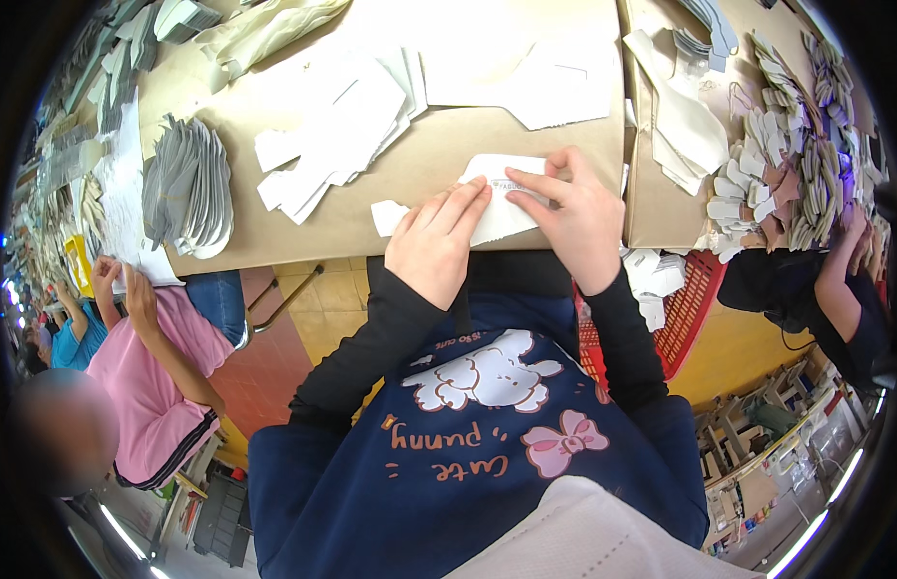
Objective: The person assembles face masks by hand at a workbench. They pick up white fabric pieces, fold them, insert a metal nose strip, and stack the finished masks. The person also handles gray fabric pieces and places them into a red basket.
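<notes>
A white cut piece (pixel 506 224) lies near the table's front edge, under both my hands. On it is a small rectangular label or printed mark (pixel 507 183); I cannot tell which. My left hand (pixel 434 236) presses its fingers together on the left part of the piece, fingertips beside the label. From the right, my right hand (pixel 576 217) grips the piece's right side, thumb and forefinger close to the label. A small white scrap (pixel 388 218) lies by my left hand. Beyond it, a fanned stack of white cut pieces (pixel 347 121) covers the table.
Grey cut pieces (pixel 188 188) stand bundled at the left. Bundled pale pieces (pixel 752 193) fill the right-hand table. A red basket (pixel 694 314) with white pieces sits below my right. One person in pink (pixel 164 362) works at the left, another in black (pixel 858 318) at the right.
</notes>
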A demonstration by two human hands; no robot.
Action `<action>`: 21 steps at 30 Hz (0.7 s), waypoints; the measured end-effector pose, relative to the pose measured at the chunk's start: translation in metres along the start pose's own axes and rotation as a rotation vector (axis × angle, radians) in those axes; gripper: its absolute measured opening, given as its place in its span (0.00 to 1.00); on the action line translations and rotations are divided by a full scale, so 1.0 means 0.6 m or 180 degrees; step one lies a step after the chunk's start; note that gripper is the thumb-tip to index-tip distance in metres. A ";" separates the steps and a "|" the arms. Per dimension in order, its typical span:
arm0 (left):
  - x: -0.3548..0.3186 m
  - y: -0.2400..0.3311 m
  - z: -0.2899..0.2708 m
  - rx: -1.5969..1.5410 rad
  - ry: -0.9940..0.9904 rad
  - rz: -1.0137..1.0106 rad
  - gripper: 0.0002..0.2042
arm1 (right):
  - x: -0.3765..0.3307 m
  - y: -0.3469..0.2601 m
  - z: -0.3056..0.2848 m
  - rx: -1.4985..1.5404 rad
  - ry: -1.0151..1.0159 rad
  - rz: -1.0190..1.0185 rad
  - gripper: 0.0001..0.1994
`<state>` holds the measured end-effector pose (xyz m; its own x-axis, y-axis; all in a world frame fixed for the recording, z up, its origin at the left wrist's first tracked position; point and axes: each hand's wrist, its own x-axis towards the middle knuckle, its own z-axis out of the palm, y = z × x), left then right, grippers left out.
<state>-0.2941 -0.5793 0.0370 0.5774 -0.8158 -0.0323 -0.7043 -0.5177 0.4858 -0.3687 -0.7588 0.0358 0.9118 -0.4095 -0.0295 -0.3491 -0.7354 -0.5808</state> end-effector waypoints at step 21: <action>-0.011 0.018 0.000 0.0511 -0.0237 -0.0023 0.24 | -0.015 0.015 -0.021 0.0130 -0.0150 0.0309 0.10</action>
<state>-0.3057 -0.5795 0.0428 0.5546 -0.8258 -0.1028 -0.7606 -0.5531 0.3399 -0.3827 -0.7688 0.0410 0.8836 -0.4512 -0.1251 -0.4281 -0.6705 -0.6060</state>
